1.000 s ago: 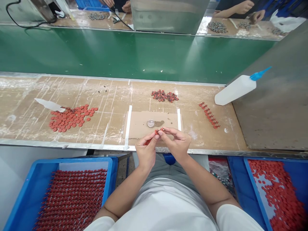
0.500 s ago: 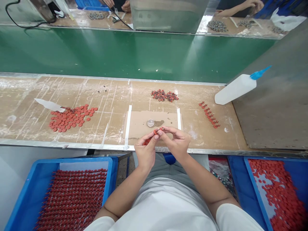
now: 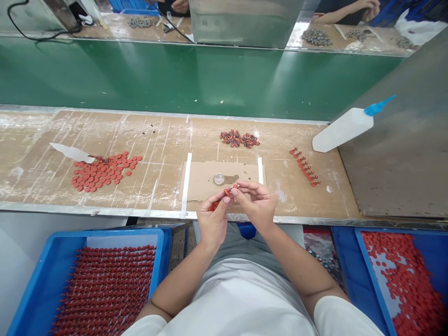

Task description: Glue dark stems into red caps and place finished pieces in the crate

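Note:
My left hand (image 3: 212, 220) and my right hand (image 3: 257, 203) meet over the bench's front edge, and their fingertips pinch a small red part with a metal end (image 3: 231, 189). A red piece (image 3: 213, 206) also shows in my left fingers, partly hidden. Just beyond my hands, a small round clear cap (image 3: 219, 179) stands on a cardboard sheet (image 3: 199, 179) taped to the bench. A dark stain lies beside the cap.
On the bench are red discs (image 3: 100, 171), a heap of red-and-metal parts (image 3: 240, 138), a row of red hooked parts (image 3: 304, 167) and a white squeeze bottle with a blue nozzle (image 3: 343, 130). Blue trays of red parts (image 3: 105, 289) (image 3: 399, 280) sit below.
My right hand has shifted slightly up and to the right, and the pinched red part has turned a little in my fingers. The items on the bench have not moved.

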Motion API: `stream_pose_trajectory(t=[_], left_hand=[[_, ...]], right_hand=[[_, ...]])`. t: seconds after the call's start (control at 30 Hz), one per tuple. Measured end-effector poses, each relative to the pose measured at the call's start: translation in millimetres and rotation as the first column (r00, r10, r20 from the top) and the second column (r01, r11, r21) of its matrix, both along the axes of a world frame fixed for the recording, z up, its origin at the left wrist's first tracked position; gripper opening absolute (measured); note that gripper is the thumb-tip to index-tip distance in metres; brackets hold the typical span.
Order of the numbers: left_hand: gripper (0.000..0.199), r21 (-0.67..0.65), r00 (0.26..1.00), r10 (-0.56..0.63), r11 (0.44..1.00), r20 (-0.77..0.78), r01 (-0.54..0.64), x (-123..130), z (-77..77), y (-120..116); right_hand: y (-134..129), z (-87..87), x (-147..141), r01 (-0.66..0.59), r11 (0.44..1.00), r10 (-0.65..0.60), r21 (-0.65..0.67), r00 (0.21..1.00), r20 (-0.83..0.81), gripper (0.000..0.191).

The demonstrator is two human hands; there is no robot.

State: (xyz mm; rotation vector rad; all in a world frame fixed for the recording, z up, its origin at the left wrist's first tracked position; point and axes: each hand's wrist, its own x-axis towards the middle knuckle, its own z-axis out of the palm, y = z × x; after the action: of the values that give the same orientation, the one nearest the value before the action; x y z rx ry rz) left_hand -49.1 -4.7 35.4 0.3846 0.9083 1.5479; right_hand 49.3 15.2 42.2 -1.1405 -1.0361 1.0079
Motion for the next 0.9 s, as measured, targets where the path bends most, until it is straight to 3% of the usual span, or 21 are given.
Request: stream_pose_trajectory(t=[0.37, 0.9], left_hand=[[0.019, -0.001, 1.000, -0.014, 1.000, 0.018, 0.014, -1.9, -1.5, -2.0], [0.017, 0.124, 0.988, -0.152, 0.981, -0.009, 0.152, -12.2, -8.3, -4.0]], right_hand=[[-0.3, -1.2, 6.2, -0.053, 0.993, 0.051, 0.101, 0.999, 0.017, 0.022], [1.9, 10.4, 27.9, -0.302, 0.941, 0.286, 0.153, 0.951, 0.115, 0.024]])
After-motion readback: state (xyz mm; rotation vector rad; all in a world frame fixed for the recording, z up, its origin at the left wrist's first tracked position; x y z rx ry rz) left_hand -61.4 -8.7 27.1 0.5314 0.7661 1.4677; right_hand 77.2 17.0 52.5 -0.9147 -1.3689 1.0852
